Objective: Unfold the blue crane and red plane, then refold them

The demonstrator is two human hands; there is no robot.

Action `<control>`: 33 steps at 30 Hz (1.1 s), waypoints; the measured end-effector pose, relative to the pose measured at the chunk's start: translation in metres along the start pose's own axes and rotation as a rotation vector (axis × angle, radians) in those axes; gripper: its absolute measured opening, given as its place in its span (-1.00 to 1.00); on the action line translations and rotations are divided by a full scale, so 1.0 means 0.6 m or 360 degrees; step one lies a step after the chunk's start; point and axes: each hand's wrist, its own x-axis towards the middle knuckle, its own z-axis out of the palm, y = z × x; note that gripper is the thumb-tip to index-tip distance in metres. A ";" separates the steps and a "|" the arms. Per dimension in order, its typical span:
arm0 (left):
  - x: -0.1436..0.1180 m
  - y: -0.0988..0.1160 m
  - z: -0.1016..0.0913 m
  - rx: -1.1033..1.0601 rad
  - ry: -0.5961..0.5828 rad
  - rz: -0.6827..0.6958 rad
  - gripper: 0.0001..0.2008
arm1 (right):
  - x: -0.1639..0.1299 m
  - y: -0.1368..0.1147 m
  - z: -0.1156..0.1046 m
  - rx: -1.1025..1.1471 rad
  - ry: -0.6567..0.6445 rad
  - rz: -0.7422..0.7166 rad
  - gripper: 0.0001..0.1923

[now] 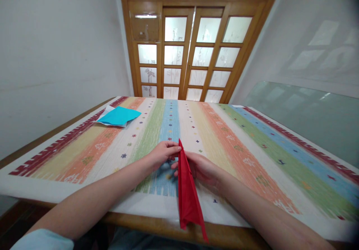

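Observation:
A folded red paper (188, 195), long and narrow with a pointed far tip, is held up above the table's near edge. Its loose lower end spreads toward me and hangs past that edge. Close to the tip, my left hand (166, 153) pinches the paper between thumb and fingers. From the other side my right hand (202, 168) grips the folded paper, its fingertips showing to the left underneath. The paper hides part of the right hand's fingers.
Blue and white paper sheets (119, 116) lie at the table's far left. A striped, patterned tablecloth (146, 145) covers the table. Something small and white (238, 106) lies at the far right. A glass panel (303, 111) stands along the right side; wooden doors (193, 55) are beyond the far end.

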 end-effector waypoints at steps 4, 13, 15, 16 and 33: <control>0.000 0.004 -0.006 0.0001 0.0102 -0.0022 -0.70 | -0.006 -0.004 0.002 -0.0043 -0.0007 -0.0015 -0.49; -0.002 0.012 -0.010 -0.0110 0.0044 -0.0062 -0.70 | -0.010 -0.005 -0.008 -0.0033 0.0006 0.0006 -0.61; -0.002 0.013 -0.010 -0.0161 0.0019 -0.0073 -0.70 | -0.008 -0.005 -0.006 -0.0044 0.0027 -0.0027 -0.65; -0.002 0.014 -0.010 -0.0180 0.0000 -0.0077 -0.70 | -0.008 -0.005 -0.005 -0.0052 0.0055 -0.0059 -0.68; -0.001 -0.002 -0.005 -0.0084 -0.0204 0.0105 -0.62 | -0.013 -0.005 -0.001 -0.0144 0.0040 0.0057 -0.71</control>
